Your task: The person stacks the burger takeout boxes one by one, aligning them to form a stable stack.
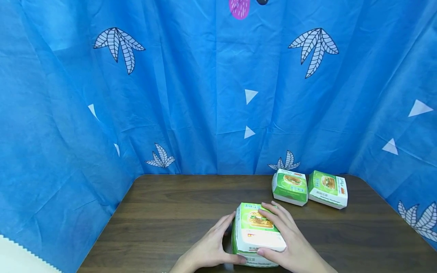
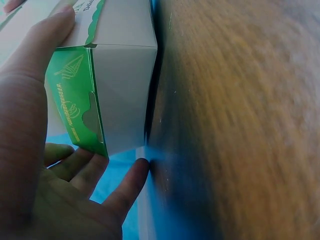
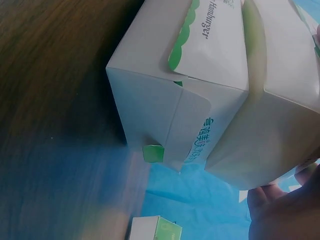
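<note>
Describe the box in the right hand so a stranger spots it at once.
Find the brown table, then the box stack at its near edge. Pick the upper box, gripped by the right hand. It alone sits above another box; the lower box and two rear boxes stand on the table.

Left tabletop (image 1: 160, 220) passable, stacked boxes (image 1: 253, 238) near centre, cartons (image 1: 290, 187) (image 1: 328, 189) far right

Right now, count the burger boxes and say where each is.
4: an upper box stacked on a lower box, between the left hand and right hand; a left rear box and a right rear box, side by side toward the table's far right.
</note>
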`<action>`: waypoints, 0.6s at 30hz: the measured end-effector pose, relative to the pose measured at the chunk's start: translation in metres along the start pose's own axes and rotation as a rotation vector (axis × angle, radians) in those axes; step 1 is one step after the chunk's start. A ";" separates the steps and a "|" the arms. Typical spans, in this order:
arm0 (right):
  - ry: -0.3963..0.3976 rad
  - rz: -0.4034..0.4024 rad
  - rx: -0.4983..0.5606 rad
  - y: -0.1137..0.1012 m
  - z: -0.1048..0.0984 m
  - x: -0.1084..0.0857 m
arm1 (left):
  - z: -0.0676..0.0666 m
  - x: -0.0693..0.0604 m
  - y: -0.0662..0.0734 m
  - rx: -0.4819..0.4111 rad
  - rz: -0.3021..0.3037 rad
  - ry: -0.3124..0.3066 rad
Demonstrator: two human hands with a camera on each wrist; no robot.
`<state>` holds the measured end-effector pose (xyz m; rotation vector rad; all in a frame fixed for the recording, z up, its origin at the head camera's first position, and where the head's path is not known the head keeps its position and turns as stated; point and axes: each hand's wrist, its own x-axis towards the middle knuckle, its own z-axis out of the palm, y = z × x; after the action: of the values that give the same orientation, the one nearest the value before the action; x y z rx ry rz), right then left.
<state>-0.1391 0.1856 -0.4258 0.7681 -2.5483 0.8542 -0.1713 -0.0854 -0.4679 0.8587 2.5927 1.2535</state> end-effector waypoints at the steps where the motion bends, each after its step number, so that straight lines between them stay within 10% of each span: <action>1: 0.000 0.005 -0.003 0.000 0.000 0.000 | 0.000 0.000 0.000 -0.003 -0.001 -0.001; 18: -0.013 0.033 0.026 0.002 0.001 -0.001 | -0.019 0.002 0.016 -0.063 -0.016 -0.018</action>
<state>-0.1391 0.1863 -0.4282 0.7440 -2.5726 0.8974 -0.1726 -0.0894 -0.4432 0.8318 2.5268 1.3089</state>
